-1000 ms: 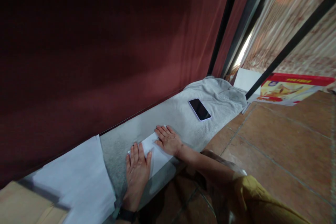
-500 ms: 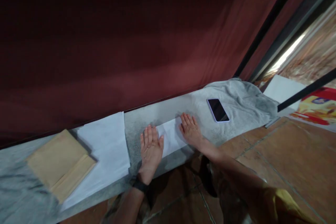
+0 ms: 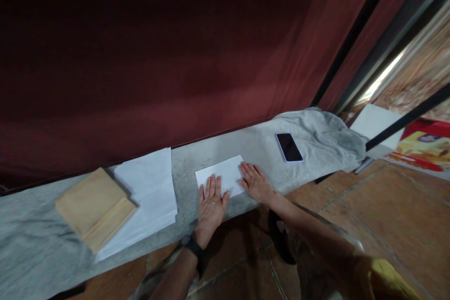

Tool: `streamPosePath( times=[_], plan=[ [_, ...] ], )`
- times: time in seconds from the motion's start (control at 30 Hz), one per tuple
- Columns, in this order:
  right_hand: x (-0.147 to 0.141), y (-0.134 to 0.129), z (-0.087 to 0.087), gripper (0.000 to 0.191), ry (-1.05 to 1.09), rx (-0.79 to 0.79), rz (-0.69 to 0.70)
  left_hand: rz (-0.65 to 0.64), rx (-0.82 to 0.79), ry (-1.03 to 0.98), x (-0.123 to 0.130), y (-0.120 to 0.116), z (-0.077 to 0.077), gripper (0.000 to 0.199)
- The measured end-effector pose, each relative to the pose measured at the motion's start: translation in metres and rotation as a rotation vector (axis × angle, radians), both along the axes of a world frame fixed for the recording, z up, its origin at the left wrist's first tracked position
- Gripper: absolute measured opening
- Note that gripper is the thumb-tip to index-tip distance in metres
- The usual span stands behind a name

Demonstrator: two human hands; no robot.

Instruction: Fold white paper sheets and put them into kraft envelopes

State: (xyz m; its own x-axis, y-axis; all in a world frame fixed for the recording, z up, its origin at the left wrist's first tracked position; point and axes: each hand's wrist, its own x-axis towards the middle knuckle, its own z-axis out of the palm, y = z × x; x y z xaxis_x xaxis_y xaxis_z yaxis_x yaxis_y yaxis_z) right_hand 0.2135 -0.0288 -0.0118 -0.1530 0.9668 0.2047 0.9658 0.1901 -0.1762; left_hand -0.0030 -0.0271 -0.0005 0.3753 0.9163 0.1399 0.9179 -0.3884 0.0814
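Observation:
A small white sheet of paper point(image 3: 220, 172), its layers too fine to make out, lies on the grey cloth point(image 3: 190, 153). My left hand point(image 3: 211, 204) rests flat on its lower left part, fingers stretched out. On its right edge lies my right hand point(image 3: 258, 183), palm down with the fingers extended. Neither hand grips anything. To the left, a stack of larger white sheets point(image 3: 151, 192) is partly covered by a brown envelope point(image 3: 94, 206).
A phone point(image 3: 289, 147) with a dark screen lies right of my right hand. Behind the cloth-covered bench rises a dark red surface point(image 3: 197, 79). At the right are black bars, a white box point(image 3: 376, 124) and a red and yellow package point(image 3: 427, 143).
My left hand has moved down and slightly right on the paper, uncovering its upper left corner. My right hand has shifted slightly down. The whole view has shifted a little.

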Motion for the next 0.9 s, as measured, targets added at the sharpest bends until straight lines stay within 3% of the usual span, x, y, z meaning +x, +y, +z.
streamPosePath(
  times=[0.27, 0.37, 0.5, 0.6, 0.73, 0.9],
  plan=[
    [0.024, -0.004, 0.003, 0.059, -0.032, 0.001, -0.134, 0.193, 0.013, -0.002, -0.005, 0.006, 0.0, 0.064],
    [0.012, -0.002, 0.009, 0.059, 0.019, 0.021, -0.094, 0.122, 0.031, -0.062, 0.009, 0.004, -0.002, 0.06],
    [-0.021, 0.003, 0.013, 0.058, 0.117, -0.002, 0.113, -0.012, 0.0, -0.075, 0.029, 0.004, -0.005, 0.057],
    [-0.039, 0.008, 0.011, 0.056, 0.14, -0.022, 0.216, -0.041, -0.031, -0.038, 0.029, 0.012, -0.007, 0.059],
    [-0.042, 0.023, 0.006, 0.055, 0.113, -0.025, 0.22, -0.015, -0.016, -0.018, 0.017, 0.03, -0.007, 0.058],
    [-0.029, 0.044, 0.002, 0.057, 0.058, 0.006, 0.125, 0.046, 0.024, -0.012, 0.007, 0.047, -0.003, 0.059]
  ],
)
